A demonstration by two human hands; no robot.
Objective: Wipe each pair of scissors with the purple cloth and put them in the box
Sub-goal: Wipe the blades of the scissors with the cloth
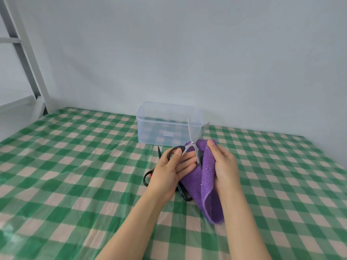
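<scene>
Fingers of the left hand are curled round the black handle of a pair of scissors, with the thumb laid across the handle loop, so that the pair is gripped and kept off the table. Below and to the left of that hand, a black-and-red pair is seen lying flat on the green checked tablecloth, its dark tip pointed away from the person. A further black handle loop is seen just beneath the wrist, and whether it belongs to the same pair cannot be told. The gripped pair is held with its blades spread and pointed upward, in front of the clear plastic box, which is set on the tablecloth near the far wall. The lower shank of the gripped pair is wrapped by the purple cloth, which hangs folded between the two hands. The cloth is pinched by the right hand, whose fingers are closed on its upper edge
</scene>
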